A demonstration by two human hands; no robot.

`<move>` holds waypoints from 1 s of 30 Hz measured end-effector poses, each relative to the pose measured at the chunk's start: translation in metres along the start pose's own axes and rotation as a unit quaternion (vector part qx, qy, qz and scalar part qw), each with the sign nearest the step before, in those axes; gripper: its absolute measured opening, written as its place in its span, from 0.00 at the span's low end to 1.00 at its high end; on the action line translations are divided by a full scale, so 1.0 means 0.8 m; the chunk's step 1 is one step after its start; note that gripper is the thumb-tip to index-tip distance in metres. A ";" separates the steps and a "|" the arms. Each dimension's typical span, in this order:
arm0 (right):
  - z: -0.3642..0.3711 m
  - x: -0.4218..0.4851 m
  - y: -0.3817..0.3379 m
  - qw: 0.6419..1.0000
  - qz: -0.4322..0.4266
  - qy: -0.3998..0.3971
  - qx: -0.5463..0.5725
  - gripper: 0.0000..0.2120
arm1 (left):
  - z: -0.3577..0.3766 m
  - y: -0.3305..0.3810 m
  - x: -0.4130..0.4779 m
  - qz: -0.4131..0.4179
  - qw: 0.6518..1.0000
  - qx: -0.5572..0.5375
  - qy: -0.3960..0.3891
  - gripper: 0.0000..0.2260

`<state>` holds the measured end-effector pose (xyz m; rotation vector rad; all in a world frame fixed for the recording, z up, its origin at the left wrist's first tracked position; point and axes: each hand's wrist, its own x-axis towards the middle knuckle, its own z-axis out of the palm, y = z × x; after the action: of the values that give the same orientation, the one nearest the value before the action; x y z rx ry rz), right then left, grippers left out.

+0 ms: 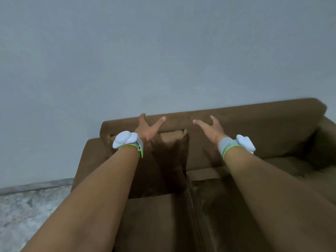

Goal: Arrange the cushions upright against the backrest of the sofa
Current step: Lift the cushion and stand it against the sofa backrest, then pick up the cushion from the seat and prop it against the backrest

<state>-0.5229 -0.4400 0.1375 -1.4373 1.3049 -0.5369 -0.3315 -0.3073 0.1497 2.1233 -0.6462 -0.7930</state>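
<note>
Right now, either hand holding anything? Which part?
Nothing held. The left hand and right hand are both open with fingers spread, above the brown cushion standing against the sofa backrest.

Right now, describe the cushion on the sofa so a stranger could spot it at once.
Start at the brown fabric sofa against the pale grey wall. On its left seat, a square brown plush cushion stands upright against the backrest, just below the open left hand. Its darker, furry face and pale top corners set it apart from the smooth upholstery.
</note>
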 end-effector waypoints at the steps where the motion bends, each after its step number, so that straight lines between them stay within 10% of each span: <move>1: -0.029 -0.009 -0.002 1.000 -0.013 0.000 0.001 0.46 | 0.015 0.018 -0.020 0.011 1.000 -0.001 0.001 0.46; 16: -0.330 -0.120 0.070 0.996 -0.089 -0.021 -0.006 0.47 | 0.214 0.110 -0.285 0.025 0.995 -0.069 0.074 0.44; 30: -0.432 -0.208 0.184 0.998 -0.056 -0.017 -0.002 0.49 | 0.302 0.083 -0.411 0.020 0.995 -0.066 0.073 0.43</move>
<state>-0.9306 -0.4022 0.1713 -1.5241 1.2041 -0.5820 -0.7385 -0.2446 0.1849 2.0203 -0.5420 -0.6354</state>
